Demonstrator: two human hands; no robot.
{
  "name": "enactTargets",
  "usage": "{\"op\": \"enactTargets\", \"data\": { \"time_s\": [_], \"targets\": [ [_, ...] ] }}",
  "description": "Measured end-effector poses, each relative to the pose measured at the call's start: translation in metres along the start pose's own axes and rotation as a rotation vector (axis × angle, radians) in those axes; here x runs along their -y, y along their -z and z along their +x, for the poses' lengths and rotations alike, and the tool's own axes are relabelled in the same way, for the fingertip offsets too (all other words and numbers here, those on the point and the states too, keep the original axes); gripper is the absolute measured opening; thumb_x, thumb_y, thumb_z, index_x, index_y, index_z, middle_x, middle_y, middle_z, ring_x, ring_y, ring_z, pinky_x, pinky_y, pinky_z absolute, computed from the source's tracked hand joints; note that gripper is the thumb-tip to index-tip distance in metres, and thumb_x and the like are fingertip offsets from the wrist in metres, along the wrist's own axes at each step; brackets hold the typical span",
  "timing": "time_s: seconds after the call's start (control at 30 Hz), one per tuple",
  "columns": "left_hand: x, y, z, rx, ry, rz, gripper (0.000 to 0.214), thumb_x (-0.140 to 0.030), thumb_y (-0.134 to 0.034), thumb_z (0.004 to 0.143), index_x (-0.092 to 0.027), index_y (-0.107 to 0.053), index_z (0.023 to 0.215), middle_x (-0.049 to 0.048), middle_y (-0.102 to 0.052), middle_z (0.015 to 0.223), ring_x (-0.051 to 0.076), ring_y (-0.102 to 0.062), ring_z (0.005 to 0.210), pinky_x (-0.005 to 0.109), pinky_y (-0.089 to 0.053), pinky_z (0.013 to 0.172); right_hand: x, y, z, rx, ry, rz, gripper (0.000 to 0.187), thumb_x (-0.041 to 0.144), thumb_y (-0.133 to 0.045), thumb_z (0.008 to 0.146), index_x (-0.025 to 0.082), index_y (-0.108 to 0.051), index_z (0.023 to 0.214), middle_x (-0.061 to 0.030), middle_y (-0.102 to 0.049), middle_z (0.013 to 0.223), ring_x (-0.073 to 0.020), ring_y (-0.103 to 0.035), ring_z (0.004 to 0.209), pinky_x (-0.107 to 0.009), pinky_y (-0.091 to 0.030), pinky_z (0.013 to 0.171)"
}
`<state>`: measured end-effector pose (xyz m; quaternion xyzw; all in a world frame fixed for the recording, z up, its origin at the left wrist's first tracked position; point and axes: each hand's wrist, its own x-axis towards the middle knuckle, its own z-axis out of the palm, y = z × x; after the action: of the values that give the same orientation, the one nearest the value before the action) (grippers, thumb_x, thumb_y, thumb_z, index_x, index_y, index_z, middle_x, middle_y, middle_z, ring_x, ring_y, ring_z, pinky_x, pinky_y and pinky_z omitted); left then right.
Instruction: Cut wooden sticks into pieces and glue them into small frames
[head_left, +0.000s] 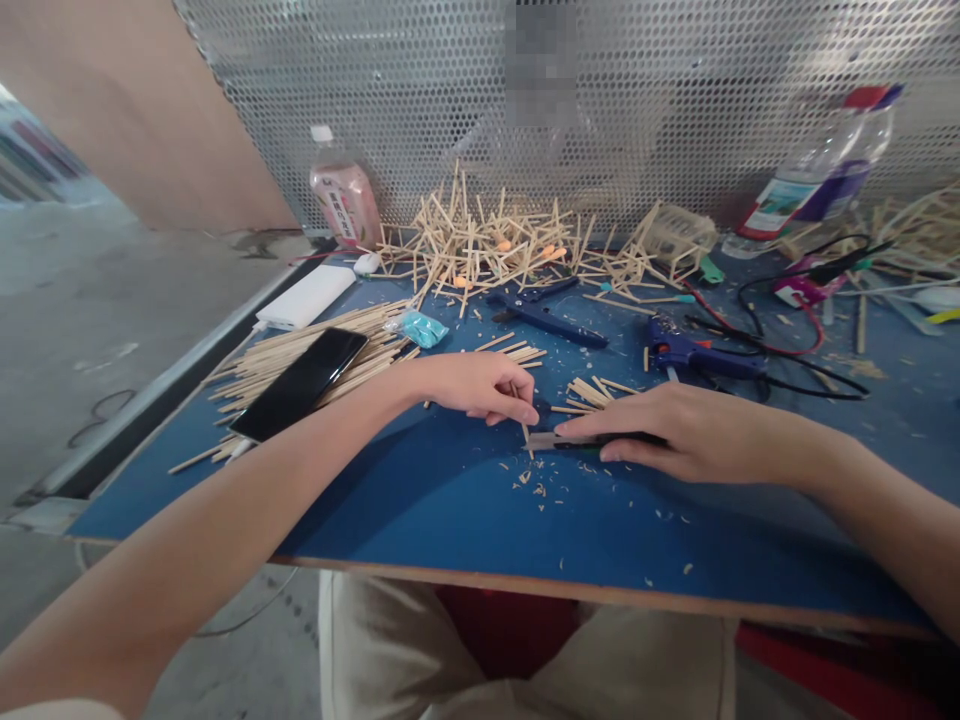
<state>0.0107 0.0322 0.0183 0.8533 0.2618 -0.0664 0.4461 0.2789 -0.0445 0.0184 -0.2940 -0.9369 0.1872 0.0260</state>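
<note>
My left hand [495, 388] is closed in a pinch on a thin wooden stick [527, 436], whose lower end points down toward the blue table. In my right hand [675, 430] is a utility knife [585, 440], held nearly level with its blade pointing left. The blade meets the stick near its lower end, just below my left fingers. Small wood shavings [538, 488] lie on the table under the blade. Short sticks [590, 392] lie in a small pile behind my right hand, and a few more sticks [517, 350] are behind my left hand.
A black phone [300, 385] lies on long sticks [247, 370] at left, near a white power bank [307, 297]. Blue pliers [551, 318], a glue gun [697, 352] with cables and a tangled stick heap [487, 240] are behind. Bottles [345, 200] stand against the perforated metal panel [420, 90].
</note>
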Motion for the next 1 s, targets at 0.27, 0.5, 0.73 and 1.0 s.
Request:
{"op": "enactTargets", "data": {
  "time_s": [0.27, 0.5, 0.73, 1.0],
  "targets": [
    [-0.0034, 0.0006, -0.003, -0.006, 0.022, 0.027, 0.032, -0.052, -0.06, 0.088, -0.02, -0.059, 0.084, -0.0038, -0.056, 0.061, 0.008, -0.046, 0.049, 0.021, -0.034, 0.047, 0.0055, 0.0045, -0.0006, 0.089, -0.011, 0.077, 0.044, 0.033, -0.048, 0.099, 0.042, -0.05, 0.142, 0.0067, -0.064, 0.134, -0.0198, -0.066, 0.113, -0.032, -0.051, 0.092],
    [-0.0031, -0.0001, -0.0022, -0.012, 0.022, 0.038, 0.031, -0.05, -0.059, 0.089, -0.02, -0.059, 0.083, -0.0035, -0.056, 0.061, 0.008, -0.046, 0.048, 0.022, -0.034, 0.048, -0.0005, -0.0006, 0.0003, -0.001, 0.007, -0.019, 0.043, 0.031, -0.047, 0.1, 0.043, -0.05, 0.142, 0.0064, -0.067, 0.131, -0.018, -0.068, 0.108, -0.029, -0.051, 0.087],
    [-0.0033, 0.0, -0.0022, -0.006, 0.02, 0.026, 0.029, -0.048, -0.06, 0.089, -0.019, -0.06, 0.085, -0.0043, -0.055, 0.059, 0.008, -0.046, 0.048, 0.022, -0.035, 0.049, 0.0021, -0.0036, 0.0005, -0.034, 0.017, -0.128, 0.045, 0.032, -0.046, 0.1, 0.044, -0.047, 0.144, 0.0031, -0.071, 0.122, -0.0174, -0.071, 0.091, -0.028, -0.052, 0.074],
    [-0.0061, 0.0004, -0.0029, -0.007, 0.028, 0.034, 0.029, -0.048, -0.059, 0.09, -0.019, -0.059, 0.084, -0.0041, -0.055, 0.06, 0.008, -0.046, 0.048, 0.022, -0.035, 0.049, 0.003, -0.0053, -0.0004, -0.052, -0.002, -0.129, 0.044, 0.033, -0.045, 0.101, 0.042, -0.048, 0.143, 0.0015, -0.07, 0.124, -0.018, -0.071, 0.091, -0.03, -0.052, 0.076]
  ]
}}
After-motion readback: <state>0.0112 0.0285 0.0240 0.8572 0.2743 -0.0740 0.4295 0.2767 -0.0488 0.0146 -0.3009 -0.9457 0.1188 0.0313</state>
